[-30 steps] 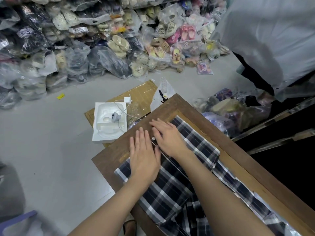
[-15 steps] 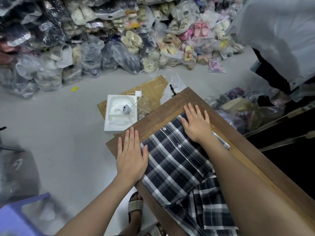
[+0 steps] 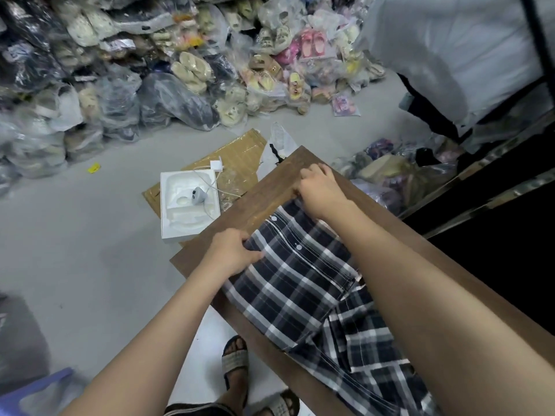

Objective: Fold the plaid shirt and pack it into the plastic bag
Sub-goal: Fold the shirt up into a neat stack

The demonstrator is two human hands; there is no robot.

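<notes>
The dark blue and white plaid shirt [image 3: 303, 283] lies folded on the brown wooden table [image 3: 255, 202], button placket facing up. My left hand [image 3: 232, 252] pinches the shirt's near-left corner at the table's left edge. At the far end, my right hand [image 3: 321, 192] has its fingers curled over the shirt's far corner. Loose plaid fabric [image 3: 375, 355] bunches toward me under my right forearm. I cannot pick out the plastic bag for the shirt.
A white foam tray [image 3: 189, 205] with a small grey device and cable sits on flattened cardboard [image 3: 240, 163] on the grey floor. Bagged shoes [image 3: 180, 70] are heaped at the back. More bagged goods [image 3: 399, 172] lie right of the table. My sandalled feet [image 3: 237, 364] are below.
Both hands went from lying flat on the shirt to gripping its corners. The right hand moved to the far corner, and the left closed on the near-left corner.
</notes>
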